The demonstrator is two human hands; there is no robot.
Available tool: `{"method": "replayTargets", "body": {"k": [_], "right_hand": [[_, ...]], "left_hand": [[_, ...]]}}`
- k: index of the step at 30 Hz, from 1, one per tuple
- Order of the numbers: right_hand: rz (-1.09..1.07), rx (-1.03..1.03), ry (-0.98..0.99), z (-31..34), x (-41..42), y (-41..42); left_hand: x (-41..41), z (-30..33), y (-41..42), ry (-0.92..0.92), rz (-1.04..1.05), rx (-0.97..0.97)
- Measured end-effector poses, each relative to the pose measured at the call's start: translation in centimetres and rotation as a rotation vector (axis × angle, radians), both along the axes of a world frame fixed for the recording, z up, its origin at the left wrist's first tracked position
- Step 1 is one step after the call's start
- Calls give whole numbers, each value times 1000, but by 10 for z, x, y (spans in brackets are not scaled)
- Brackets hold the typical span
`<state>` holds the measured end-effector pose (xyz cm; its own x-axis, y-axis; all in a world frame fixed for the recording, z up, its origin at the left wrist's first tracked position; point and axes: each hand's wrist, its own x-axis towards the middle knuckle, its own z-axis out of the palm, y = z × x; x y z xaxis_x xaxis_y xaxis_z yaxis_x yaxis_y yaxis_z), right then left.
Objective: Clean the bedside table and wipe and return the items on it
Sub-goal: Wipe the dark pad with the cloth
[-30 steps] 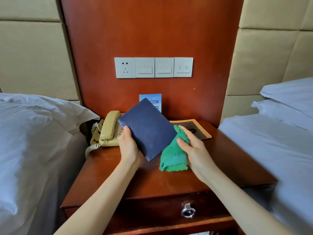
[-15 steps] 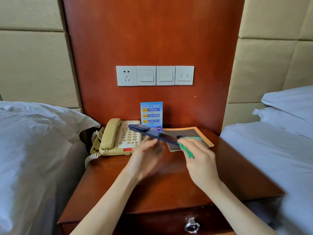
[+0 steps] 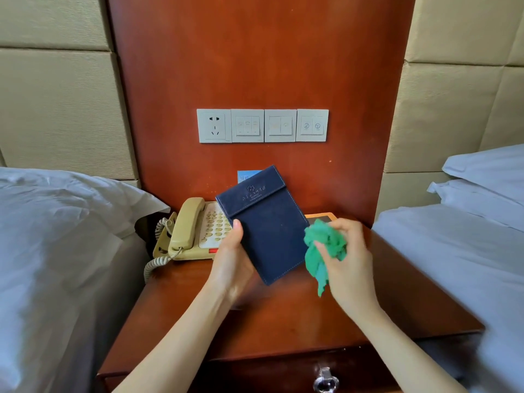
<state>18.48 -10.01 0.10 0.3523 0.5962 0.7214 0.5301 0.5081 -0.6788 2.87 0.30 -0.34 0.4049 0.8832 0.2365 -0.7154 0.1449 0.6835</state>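
Observation:
My left hand point(image 3: 232, 262) grips a dark blue folder point(image 3: 263, 222) by its left edge and holds it upright above the wooden bedside table point(image 3: 272, 319). Its front, with a flap and a pale logo, faces me. My right hand point(image 3: 350, 265) clutches a bunched green cloth point(image 3: 323, 245) just beside the folder's right edge. A beige telephone point(image 3: 192, 231) sits at the table's back left, partly hidden by the folder. A dark card with an orange border point(image 3: 320, 217) lies at the back, mostly covered. A blue leaflet point(image 3: 245, 175) peeks out behind the folder.
Beds with white sheets flank the table, one on the left point(image 3: 62, 251) and one on the right point(image 3: 453, 251). A row of wall switches and a socket point(image 3: 262, 125) sits on the wooden panel above. The drawer pull point(image 3: 325, 380) shows at the bottom.
The folder was flipped: first its plain back faced me, then it lay edge-on over the table, now its flap side faces me. The cloth hand pulled back to the folder's right.

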Motion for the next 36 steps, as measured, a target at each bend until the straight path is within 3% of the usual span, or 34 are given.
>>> {"method": "replayTargets", "body": {"k": [3,5,7,10,12,14,19,21,23,26,27,33,36], "right_hand": [[-63,183,115,16,3,5],[-48,234,34,24,1,13],[-126,209,-211,26,-7,27],[-346,-50,-768,11,-22,47],[-415,-162,-962,-6,-19,54],[-389,-188,-891,-15,-8,56],[-337,-90,-184,11,8,52],[-325,110,-216,27,5,46],[-265,228,-433,37,-6,45],[-351,139,-937,40,-24,60],[-399,66,-995,38,-25,66],[-495,-194,-652,26,5,84],[-391,-310,-408,17,12,80]], "left_hand": [[-1,-1,1,33,14,-15],[1,-3,-1,99,18,17],[3,-3,-7,158,-2,73],[0,-4,-14,158,-73,141],[-3,-4,-14,204,-87,172],[-4,-4,-14,246,-81,180],[2,-1,-16,305,29,104],[4,-5,-15,359,113,131],[6,-7,-15,395,162,176],[6,-7,-18,401,151,217],[5,-6,-19,415,145,226],[2,-6,-19,535,183,227],[2,-8,-18,558,199,218]]}}
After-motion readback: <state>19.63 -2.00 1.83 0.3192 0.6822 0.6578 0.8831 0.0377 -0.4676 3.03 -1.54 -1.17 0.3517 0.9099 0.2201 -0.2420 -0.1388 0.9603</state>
